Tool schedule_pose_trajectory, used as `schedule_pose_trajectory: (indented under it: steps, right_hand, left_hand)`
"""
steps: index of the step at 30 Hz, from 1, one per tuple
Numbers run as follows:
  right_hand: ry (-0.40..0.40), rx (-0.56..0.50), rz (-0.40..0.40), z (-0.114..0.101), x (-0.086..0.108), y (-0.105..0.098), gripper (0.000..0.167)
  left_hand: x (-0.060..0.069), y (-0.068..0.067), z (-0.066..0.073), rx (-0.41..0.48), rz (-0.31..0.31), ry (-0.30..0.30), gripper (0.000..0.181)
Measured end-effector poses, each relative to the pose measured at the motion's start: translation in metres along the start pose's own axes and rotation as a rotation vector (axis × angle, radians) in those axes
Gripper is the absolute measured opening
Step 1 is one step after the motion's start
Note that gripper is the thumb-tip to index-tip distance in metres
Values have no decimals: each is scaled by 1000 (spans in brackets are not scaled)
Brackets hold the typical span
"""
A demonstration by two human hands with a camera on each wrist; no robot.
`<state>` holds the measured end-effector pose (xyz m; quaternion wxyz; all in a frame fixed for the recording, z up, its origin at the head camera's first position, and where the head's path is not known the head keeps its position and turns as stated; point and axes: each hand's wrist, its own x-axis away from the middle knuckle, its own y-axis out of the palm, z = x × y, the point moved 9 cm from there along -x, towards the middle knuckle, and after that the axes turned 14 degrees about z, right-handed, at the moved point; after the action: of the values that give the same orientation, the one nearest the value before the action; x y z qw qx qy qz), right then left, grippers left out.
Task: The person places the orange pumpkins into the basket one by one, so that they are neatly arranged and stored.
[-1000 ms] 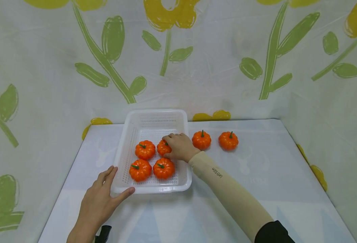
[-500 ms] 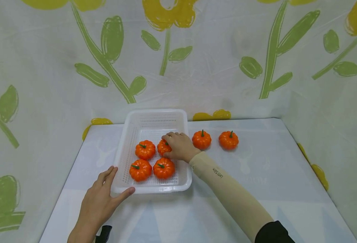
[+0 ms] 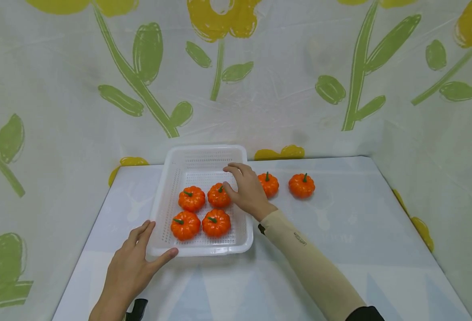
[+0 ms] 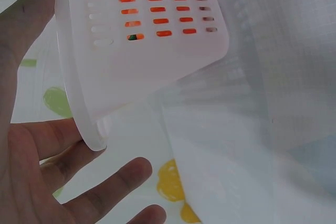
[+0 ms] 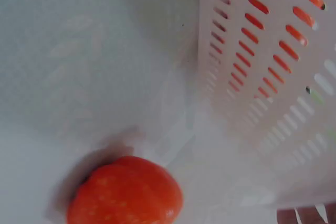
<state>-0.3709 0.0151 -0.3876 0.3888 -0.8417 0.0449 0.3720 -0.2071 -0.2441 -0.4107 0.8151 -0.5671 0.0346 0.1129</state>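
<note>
Four pumpkins (image 3: 217, 224) in a basket (image 3: 208, 157)
Left grip (image 3: 133, 262) spread wide, touching the basket; right grip (image 3: 248, 189) wide over its side.

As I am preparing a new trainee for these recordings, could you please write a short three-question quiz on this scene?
1. How many orange pumpkins stand on the table, outside the white basket?

2. True or false: the right hand is gripping a pumpkin.

3. What does the left hand touch?
A) a pumpkin
B) the basket
C) the right hand

Key: 1: two. 2: false; its thumb and fingers are apart, with nothing between them. 3: B.
</note>
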Motion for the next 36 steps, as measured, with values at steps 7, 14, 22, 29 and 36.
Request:
schedule_pose_trajectory:
  steps: [7,14,22,29,36]
  right_hand:
    - [248,-60,56,42,12,-27,46]
    - [465,-19,44,92,31,-39,66]
    - [602,17,-70,123,52,-31,88]
    - [621,41,-134,127,59,-24,91]
    - [611,75,-168,126,58,-22,81]
  left_hand:
    - [1,0,-2,-10,-18,-25,117]
    - [1,2,-3,-8,-18,-30,117]
    - [1,3,-4,6,-24,-35,117]
    - [1,3,-4,10,-19,-31,117]
    - [1,6,-4,-8,-48,-59,123]
